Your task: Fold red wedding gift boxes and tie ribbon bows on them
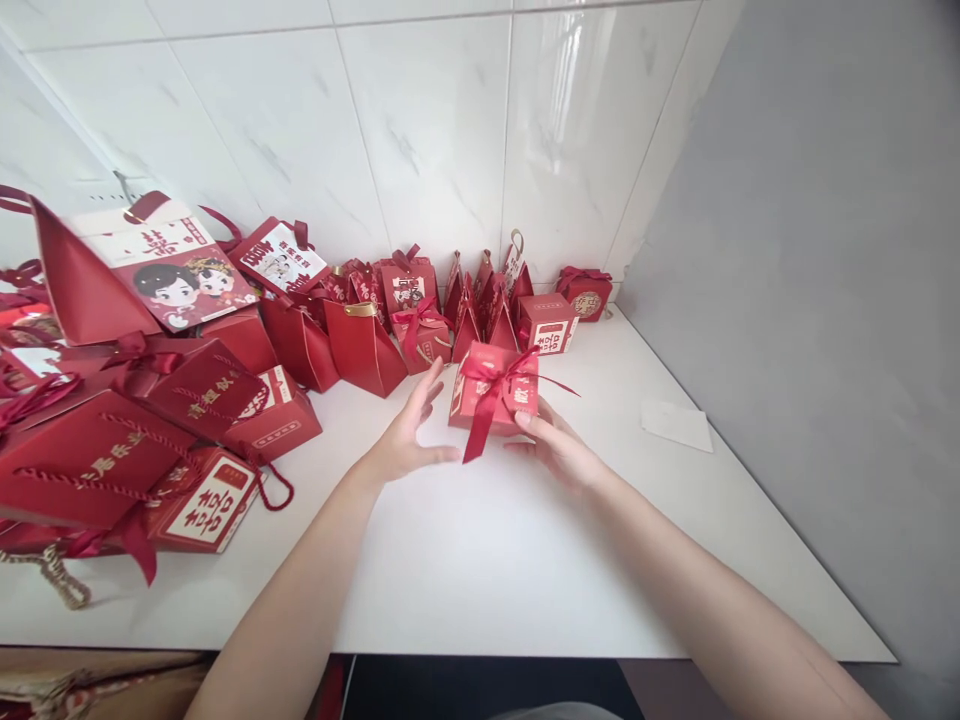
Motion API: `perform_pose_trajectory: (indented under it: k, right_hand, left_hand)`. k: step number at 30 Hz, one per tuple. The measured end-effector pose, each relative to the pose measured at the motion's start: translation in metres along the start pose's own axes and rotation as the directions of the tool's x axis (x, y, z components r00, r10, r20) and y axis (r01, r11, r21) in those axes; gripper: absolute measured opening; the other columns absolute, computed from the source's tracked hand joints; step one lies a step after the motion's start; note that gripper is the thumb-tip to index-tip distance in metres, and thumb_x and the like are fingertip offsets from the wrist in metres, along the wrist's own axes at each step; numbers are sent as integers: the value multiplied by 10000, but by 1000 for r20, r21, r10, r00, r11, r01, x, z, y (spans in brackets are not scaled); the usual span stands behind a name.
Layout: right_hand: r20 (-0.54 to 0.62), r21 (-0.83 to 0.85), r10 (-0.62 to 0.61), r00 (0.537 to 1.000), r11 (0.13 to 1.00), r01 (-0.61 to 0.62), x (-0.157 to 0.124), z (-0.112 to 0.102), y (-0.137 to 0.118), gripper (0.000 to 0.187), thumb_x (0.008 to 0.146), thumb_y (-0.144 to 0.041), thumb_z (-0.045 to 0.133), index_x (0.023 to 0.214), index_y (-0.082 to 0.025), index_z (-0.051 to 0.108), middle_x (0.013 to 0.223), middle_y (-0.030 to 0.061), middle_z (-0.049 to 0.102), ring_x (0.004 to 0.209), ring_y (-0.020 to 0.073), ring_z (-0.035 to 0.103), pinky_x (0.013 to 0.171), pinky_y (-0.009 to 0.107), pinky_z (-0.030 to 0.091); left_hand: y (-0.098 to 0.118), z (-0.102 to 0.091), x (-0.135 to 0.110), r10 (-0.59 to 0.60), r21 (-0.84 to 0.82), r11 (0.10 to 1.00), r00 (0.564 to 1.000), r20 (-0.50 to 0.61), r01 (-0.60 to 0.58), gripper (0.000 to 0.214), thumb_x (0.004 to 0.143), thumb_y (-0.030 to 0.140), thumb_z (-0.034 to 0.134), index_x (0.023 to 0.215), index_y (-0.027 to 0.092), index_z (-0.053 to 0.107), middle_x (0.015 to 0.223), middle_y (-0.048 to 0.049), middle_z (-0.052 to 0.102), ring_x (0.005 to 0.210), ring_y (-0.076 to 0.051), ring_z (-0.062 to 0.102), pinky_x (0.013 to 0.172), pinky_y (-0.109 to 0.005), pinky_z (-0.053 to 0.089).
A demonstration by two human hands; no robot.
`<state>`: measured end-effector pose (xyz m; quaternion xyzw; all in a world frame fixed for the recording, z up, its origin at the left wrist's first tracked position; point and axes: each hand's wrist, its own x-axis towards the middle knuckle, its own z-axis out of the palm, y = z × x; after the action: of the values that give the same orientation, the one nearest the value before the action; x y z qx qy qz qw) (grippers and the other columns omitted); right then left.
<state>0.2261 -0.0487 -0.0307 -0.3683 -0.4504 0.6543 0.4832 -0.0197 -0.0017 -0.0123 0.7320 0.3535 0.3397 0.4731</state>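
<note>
A small red gift box [491,400] tied with a red ribbon bow is lifted slightly off the white tabletop [487,560] in the middle. My right hand [559,450] grips its lower right side, thumb on the front face. My left hand [409,430] is just left of the box with fingers spread, not touching it. A ribbon tail hangs down between the two hands.
Several red gift boxes and bags crowd the left side [112,430] and line the back wall [420,310], including a square box [550,322] and a round-labelled one [585,292]. A white slip of paper [676,424] lies at the right. A grey wall borders the right.
</note>
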Motion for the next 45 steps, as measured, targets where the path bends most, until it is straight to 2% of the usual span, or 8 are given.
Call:
perform_pose_trajectory:
  k: [3, 6, 9, 12, 16, 23, 30, 45]
  right_hand:
    - [64, -65, 52, 997, 997, -48, 1, -3, -1, 638, 860, -500, 702, 1417, -313, 454, 1359, 64, 593, 1220, 312, 581, 1040, 520, 453]
    - [73, -75, 52, 996, 996, -46, 3, -6, 5, 607, 904, -578, 612, 1428, -316, 457, 1368, 61, 584, 1246, 300, 562, 1048, 505, 458]
    - [6, -46, 47, 999, 998, -47, 7, -7, 14, 613, 926, -668, 497, 1435, -329, 443, 1439, 57, 518, 1313, 286, 504, 1024, 481, 491]
    - [-67, -12, 59, 996, 998, -60, 9, -8, 22, 580, 912, -649, 532, 1376, -304, 493, 1425, 82, 526, 1249, 286, 555, 1005, 476, 507]
    - [13, -41, 114, 993, 993, -114, 12, -11, 25, 434, 845, -489, 702, 1185, -231, 624, 1237, 104, 652, 1110, 261, 634, 1036, 464, 484]
    - [48, -19, 132, 990, 991, -132, 19, -19, 28, 319, 795, -401, 740, 1026, -187, 689, 1077, 107, 697, 1022, 244, 665, 1012, 465, 504]
    - [151, 10, -66, 986, 998, 65, 18, -17, 25, 577, 902, -577, 620, 1373, -265, 505, 1485, 73, 472, 1329, 262, 493, 1117, 501, 414]
    - [242, -75, -122, 963, 987, 144, 16, -17, 14, 639, 845, -461, 735, 1388, -248, 473, 1419, 84, 534, 1291, 277, 519, 1109, 492, 409]
  left_hand:
    - [5, 2, -3, 62, 131, 989, 997, 43, -67, 1150, 649, 373, 866, 1560, 373, 164, 1636, -82, 205, 1495, -360, 219, 1195, -561, 245]
    - [1, 2, 0, 95, 140, 987, 991, -90, -82, 1038, 619, 328, 874, 1505, 303, 333, 1527, -126, 406, 1400, -346, 407, 1138, -527, 369]
    - [-9, -4, 5, 38, -29, 998, 958, -285, -48, 916, 572, 367, 885, 1380, 247, 471, 1445, -137, 501, 1261, -336, 549, 1047, -500, 466]
    - [-13, -12, 7, -117, -322, 947, 918, -380, -13, 698, 689, 521, 764, 1272, 208, 542, 1364, -137, 580, 1152, -313, 625, 956, -475, 525]
    - [-7, -16, 4, -245, -519, 854, 901, -358, 27, 645, 832, 651, 535, 1321, 231, 506, 1275, -119, 654, 1122, -295, 648, 895, -454, 550]
    - [-13, -13, 4, -256, -472, 879, 905, -341, 70, 681, 820, 699, 494, 1307, 224, 528, 1224, -122, 680, 1098, -314, 652, 855, -452, 553]
    - [-25, 1, 10, -152, -198, 975, 958, -244, 104, 711, 658, 598, 767, 1211, 188, 589, 1219, -128, 637, 1130, -327, 614, 826, -378, 546]
    - [-31, 4, 11, -36, -123, 992, 980, -195, 12, 759, 701, 639, 745, 1296, 202, 570, 1316, -146, 574, 1165, -323, 601, 931, -379, 499]
